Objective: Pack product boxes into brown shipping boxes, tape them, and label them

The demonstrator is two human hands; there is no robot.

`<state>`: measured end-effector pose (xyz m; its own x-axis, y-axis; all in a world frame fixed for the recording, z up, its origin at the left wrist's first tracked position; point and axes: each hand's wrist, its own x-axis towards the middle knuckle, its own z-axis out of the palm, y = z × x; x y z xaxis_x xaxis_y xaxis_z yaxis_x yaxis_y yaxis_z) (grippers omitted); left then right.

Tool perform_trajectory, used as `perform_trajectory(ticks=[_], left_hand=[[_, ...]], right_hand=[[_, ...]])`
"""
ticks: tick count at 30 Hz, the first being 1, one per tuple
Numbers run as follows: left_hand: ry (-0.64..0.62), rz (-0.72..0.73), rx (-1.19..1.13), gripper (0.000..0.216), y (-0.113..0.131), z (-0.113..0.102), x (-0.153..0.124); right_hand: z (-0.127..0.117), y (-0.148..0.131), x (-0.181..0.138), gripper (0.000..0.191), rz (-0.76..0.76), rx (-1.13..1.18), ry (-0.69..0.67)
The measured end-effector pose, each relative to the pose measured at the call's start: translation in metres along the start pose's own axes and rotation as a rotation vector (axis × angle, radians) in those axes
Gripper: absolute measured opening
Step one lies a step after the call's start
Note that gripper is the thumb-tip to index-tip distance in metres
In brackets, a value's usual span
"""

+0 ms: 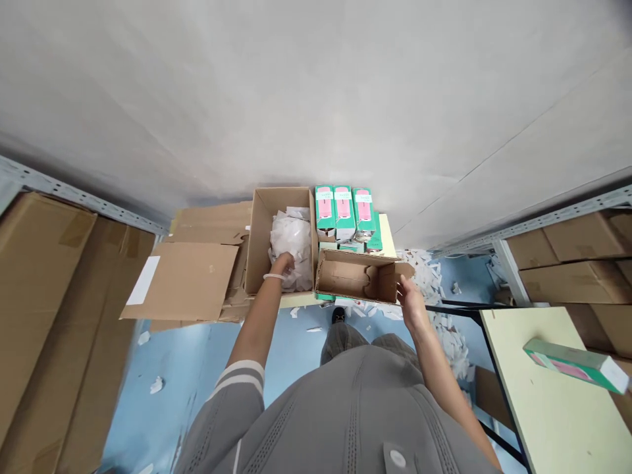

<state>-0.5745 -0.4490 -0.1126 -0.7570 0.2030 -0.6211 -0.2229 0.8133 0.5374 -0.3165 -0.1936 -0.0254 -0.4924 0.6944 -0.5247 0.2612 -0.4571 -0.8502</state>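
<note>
My left hand [285, 263] reaches into a tall open cardboard box [261, 230]. Its fingers curl down into crumpled white filling [292, 237], part paper scraps and part shiny wrap; the fingertips are hidden, so what they grip does not show. My right hand [411, 301] is closed on the right end of a small open cardboard box [340, 280], beside its raised flap [405, 270]. This small box is tilted with its opening towards me, and I see only bare brown card inside. Just behind it stand several green and pink boxes [344, 204].
Flattened cardboard [187, 276] lies left of the tall box. Paper scraps [424, 273] litter the blue floor [197, 375]. At right, a pale table [553, 408] carries one green box [575, 364]. Stacked cartons [573, 243] stand at right, large cartons [54, 309] at left.
</note>
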Motion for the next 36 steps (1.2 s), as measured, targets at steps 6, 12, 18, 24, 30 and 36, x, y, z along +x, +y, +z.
perform_trajectory(ticks=[6,12,18,24,30,36], left_hand=[[0.123,0.082,0.081,0.015,0.017,-0.047,-0.021],[0.48,0.499,-0.076,0.024,0.032,-0.095,-0.102],[0.693,0.947,-0.243,0.01,0.072,-0.063,-0.188],[0.228,1.117,0.308,0.026,0.076,0.006,-0.189],[0.003,1.165,0.425,0.028,0.05,0.012,-0.179],[0.063,1.096,0.617,0.027,0.039,0.012,-0.181]], right_hand=[[-0.001,0.001,-0.003,0.033,0.016,0.055,-0.038],[0.001,0.0,-0.006,0.036,0.004,-0.042,-0.05],[0.005,-0.001,-0.01,0.042,-0.068,-0.154,-0.077],[0.003,0.004,-0.008,0.043,-0.197,-0.279,-0.04],[0.009,0.003,-0.012,0.046,-0.244,-0.401,0.013],[0.022,-0.006,-0.021,0.045,-0.335,-0.548,0.056]])
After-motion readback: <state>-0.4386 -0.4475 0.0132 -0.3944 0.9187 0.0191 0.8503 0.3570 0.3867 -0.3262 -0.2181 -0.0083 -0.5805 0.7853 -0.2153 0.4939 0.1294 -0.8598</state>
